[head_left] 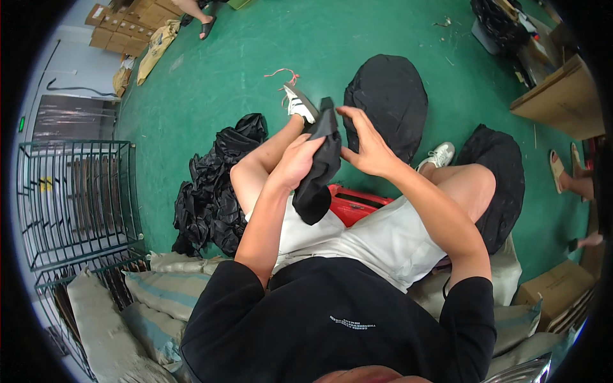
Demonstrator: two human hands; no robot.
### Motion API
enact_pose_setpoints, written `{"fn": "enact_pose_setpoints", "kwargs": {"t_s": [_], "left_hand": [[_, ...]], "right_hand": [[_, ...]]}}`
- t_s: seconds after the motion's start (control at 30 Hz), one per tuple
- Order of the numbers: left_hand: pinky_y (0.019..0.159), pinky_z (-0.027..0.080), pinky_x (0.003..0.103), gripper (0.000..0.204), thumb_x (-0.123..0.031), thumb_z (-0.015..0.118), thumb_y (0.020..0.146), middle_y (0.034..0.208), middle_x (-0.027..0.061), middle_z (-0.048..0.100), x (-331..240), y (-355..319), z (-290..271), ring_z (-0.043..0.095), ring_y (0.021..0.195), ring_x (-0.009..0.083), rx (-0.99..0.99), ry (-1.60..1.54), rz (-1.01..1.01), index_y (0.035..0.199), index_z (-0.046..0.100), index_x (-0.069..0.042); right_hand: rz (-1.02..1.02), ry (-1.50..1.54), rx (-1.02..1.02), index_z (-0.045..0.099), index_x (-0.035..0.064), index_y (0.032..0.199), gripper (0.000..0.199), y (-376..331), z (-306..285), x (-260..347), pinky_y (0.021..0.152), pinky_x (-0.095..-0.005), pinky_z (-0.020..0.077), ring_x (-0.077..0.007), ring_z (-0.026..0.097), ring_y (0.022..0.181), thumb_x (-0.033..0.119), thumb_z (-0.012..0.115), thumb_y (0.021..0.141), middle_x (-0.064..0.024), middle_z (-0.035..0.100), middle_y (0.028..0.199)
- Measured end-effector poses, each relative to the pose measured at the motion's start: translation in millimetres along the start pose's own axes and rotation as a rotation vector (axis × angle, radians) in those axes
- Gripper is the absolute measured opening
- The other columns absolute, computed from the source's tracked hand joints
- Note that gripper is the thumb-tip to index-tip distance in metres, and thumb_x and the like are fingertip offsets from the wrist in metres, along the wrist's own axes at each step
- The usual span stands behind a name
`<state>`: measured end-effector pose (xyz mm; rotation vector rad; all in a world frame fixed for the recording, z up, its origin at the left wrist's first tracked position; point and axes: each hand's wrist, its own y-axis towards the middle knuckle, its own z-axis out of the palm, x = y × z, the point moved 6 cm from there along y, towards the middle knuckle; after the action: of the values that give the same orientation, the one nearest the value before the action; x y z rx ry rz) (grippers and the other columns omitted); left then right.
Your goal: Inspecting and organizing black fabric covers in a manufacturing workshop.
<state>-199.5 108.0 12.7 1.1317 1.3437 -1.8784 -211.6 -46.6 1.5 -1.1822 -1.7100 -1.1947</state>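
Left hand (pixel 299 159) fist-closed around black cloth (pixel 319 172); right hand (pixel 365 145) fingers spread, thumb touching cloth.

Bright, even overhead light, soft shadows; sharp centre, fisheye bending and perhaps slight blur toward dark rim.

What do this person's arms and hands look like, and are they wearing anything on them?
Both arms are bare from just above the elbow down. Short black sleeves of a T-shirt cover the upper arms. The left hand and right hand are bare: no gloves, and no watch, ring or wristband shows from this view.
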Motion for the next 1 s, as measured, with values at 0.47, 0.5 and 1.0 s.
{"fn": "enact_pose_setpoints", "kwargs": {"t_s": [0.47, 0.5, 1.0], "left_hand": [[0.08, 0.04, 0.023, 0.008, 0.003, 0.056, 0.085, 0.093, 0.0053, 0.058, -71, 12, 5, 0.053, 0.088, 0.0118, 0.139, 0.684, 0.54, 0.091, 0.061, 0.005], [0.08, 0.041, 0.024, 0.01, 0.002, 0.057, 0.084, 0.089, 0.0051, 0.058, -74, 12, -4, 0.054, 0.087, 0.0128, 0.195, 0.651, 0.52, 0.092, 0.061, 0.007], [0.081, 0.052, 0.033, 0.042, -0.031, 0.051, 0.097, 0.103, 0.018, 0.067, -29, 54, -38, 0.067, 0.09, 0.0224, 0.41, -0.117, 0.155, 0.107, 0.06, 0.01]], "right_hand": [[0.173, 0.387, -0.082, 0.06, -0.0043, 0.1, 0.036, 12, -37, -54, 0.087, -0.0291, 0.0458, -0.0175, 0.062, 0.093, -0.017, 0.043, 0.072, -0.0087, 0.066, 0.093], [0.261, 0.424, 0.06, 0.061, -0.005, 0.103, 0.029, 15, -38, -49, 0.085, -0.0268, 0.0462, -0.0113, 0.06, 0.091, -0.015, 0.047, 0.079, -0.0048, 0.066, 0.091], [0.399, 1.333, 0.197, 0.063, -0.0021, 0.1, 0.024, 4, -55, -23, 0.081, -0.0277, 0.0539, -0.0133, 0.066, 0.087, 0.02, 0.052, 0.097, -0.0083, 0.068, 0.096]]}}
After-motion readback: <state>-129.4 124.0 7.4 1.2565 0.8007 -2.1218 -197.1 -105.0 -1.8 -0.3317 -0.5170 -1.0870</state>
